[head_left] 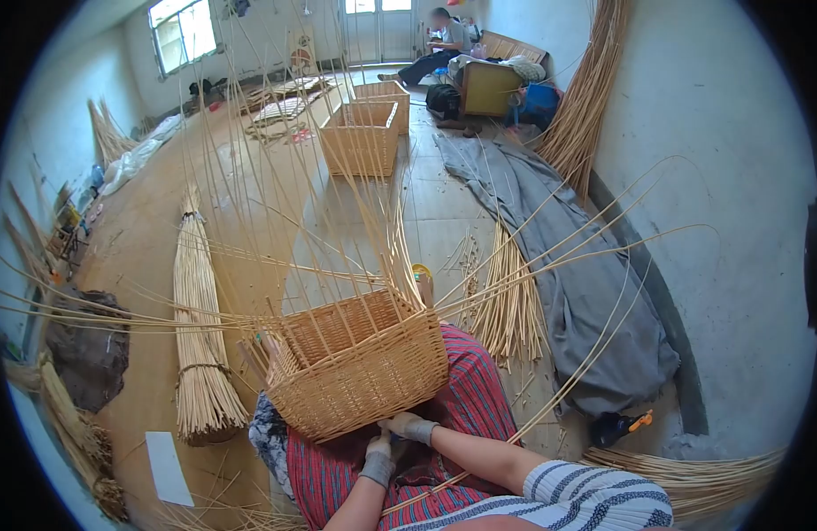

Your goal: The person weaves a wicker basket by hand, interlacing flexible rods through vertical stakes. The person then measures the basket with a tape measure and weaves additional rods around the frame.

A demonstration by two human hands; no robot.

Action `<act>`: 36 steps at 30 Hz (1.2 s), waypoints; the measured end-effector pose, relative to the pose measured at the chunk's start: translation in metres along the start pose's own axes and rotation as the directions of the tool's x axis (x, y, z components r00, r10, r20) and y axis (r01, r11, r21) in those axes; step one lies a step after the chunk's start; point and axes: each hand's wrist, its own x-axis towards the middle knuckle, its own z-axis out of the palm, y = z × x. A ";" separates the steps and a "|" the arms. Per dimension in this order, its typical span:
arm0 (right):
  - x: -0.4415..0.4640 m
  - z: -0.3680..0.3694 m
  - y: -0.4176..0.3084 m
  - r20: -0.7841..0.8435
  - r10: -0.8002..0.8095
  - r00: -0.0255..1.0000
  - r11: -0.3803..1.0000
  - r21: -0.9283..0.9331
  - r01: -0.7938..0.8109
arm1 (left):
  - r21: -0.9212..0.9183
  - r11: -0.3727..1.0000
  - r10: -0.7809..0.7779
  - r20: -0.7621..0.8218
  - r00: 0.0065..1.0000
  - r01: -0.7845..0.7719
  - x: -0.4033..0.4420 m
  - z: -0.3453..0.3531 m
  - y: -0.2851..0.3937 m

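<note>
A partly woven wicker basket (364,376) rests tilted on my lap, over a red striped cloth (316,473). Long loose canes fan out from its rim to the left, right and upward. Both hands wear pale gloves and are close together at the basket's bottom near edge. My right hand (410,428) has its fingers bent against that edge. Just left of it, my left hand (378,454) points up toward the same spot. The fingertips of both are small and partly hidden, so what they pinch cannot be made out.
Cane bundles stand left (196,327) and right (506,305). A grey cloth (559,265) lies along the right wall. Finished-looking baskets (360,146) sit ahead. A person (444,44) sits at the back. An orange-handled tool (637,421) is on the floor at right.
</note>
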 end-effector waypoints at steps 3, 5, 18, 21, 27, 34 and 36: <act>0.016 0.012 0.019 -0.024 -0.011 1.000 0.996 0.089 0.013 | 0.115 0.993 -0.010 0.020 1.000 0.008 -0.010 0.002 0.005; 0.018 0.015 0.024 -0.076 -0.010 0.997 0.990 0.138 0.020 | 0.155 0.987 0.014 0.087 0.996 -0.027 -0.008 0.003 0.003; -0.161 -0.150 -0.042 0.224 -0.336 0.915 0.939 0.000 0.344 | 0.342 0.907 0.094 0.403 0.910 -0.245 -0.130 0.008 0.105; -0.166 -0.207 -0.040 0.099 -0.297 0.950 0.837 -0.451 0.309 | 0.124 0.954 0.204 0.403 0.892 -0.274 -0.141 -0.011 0.146; -0.170 -0.308 -0.055 -0.318 -0.562 0.763 0.683 -0.699 0.211 | 0.020 0.815 0.555 0.263 0.789 -0.579 -0.140 -0.061 0.240; -0.125 -0.311 -0.063 -0.395 -0.705 0.589 0.632 -0.726 0.271 | -0.002 0.655 0.755 0.035 0.655 -0.756 -0.076 -0.067 0.293; -0.114 -0.308 -0.060 -0.440 -0.686 0.580 0.651 -0.727 0.218 | 0.086 0.607 0.791 0.032 0.611 -0.790 -0.064 -0.064 0.298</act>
